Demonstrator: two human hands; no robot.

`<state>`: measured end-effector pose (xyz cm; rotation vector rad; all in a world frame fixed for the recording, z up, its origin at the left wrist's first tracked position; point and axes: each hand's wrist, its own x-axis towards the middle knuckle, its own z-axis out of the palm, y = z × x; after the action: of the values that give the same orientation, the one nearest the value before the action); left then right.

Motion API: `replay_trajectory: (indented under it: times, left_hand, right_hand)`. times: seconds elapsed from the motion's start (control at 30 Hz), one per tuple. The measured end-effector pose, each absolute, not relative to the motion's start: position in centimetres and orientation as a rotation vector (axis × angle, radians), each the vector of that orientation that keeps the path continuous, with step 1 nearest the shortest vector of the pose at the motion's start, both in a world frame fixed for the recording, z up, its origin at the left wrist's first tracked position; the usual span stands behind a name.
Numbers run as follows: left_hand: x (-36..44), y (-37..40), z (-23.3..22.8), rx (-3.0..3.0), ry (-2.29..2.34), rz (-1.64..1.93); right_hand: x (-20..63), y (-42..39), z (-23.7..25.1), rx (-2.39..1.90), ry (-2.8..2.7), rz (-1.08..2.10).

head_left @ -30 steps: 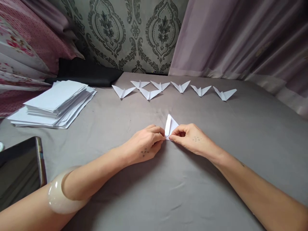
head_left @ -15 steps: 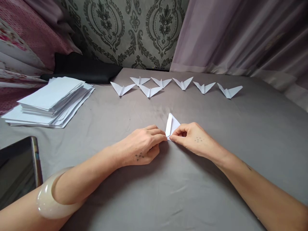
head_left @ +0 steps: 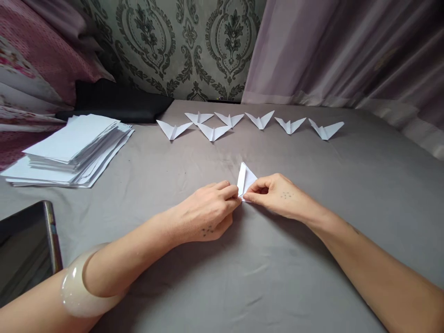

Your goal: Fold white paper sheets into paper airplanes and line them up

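Note:
A small folded sheet of white paper (head_left: 242,179), pointed at the top with a folded strip along its left side, is held between both hands at the middle of the table. My left hand (head_left: 217,210) is closed, its fingertips at the paper's lower left corner. From the other side, my right hand (head_left: 279,196) pinches the lower right of the paper between thumb and curled fingers, covering part of it. Several folded paper planes (head_left: 260,121) with spread wings stand in a loose row farther back.
A stack of white paper sheets (head_left: 71,138) lies at the left. In front of it is a dark-screened device (head_left: 26,249), near my left forearm. Black cloth (head_left: 118,101) lies at the back left. Grey cloth (head_left: 249,282) covers the table, with curtains (head_left: 312,51) behind.
The view has shifted slightly, so the planes and stack appear a little to the left. My left fingers have curled a little at the paper's corner; both hands stay at the folded paper.

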<state>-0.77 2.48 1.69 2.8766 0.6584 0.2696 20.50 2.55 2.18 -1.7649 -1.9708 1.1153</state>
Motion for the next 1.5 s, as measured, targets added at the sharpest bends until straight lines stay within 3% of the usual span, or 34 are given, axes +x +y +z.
replay_trajectory:
  times: [0.3, 0.7, 1.0, 1.5]
  left_hand:
    - [-0.6, 2.2, 1.4, 2.87, 0.635, 0.364]
    - [-0.3, 2.1, 0.6, 2.914, 0.692, 0.417]
    - [-0.2, 1.8, 0.9, 2.898, 0.674, 0.381]
    - [-0.3, 1.8, 0.8, 2.924, 0.656, 0.359]
  right_hand:
    - [21.0, 2.1, 1.9, -1.73, -1.987, 1.016]
    - [19.3, -0.1, 2.8, -1.801, -2.168, 0.505]
    - [22.8, -0.4, 2.0, -1.834, -1.829, 0.911]
    - [24.4, -1.2, 2.4, -1.984, -1.857, 0.818]
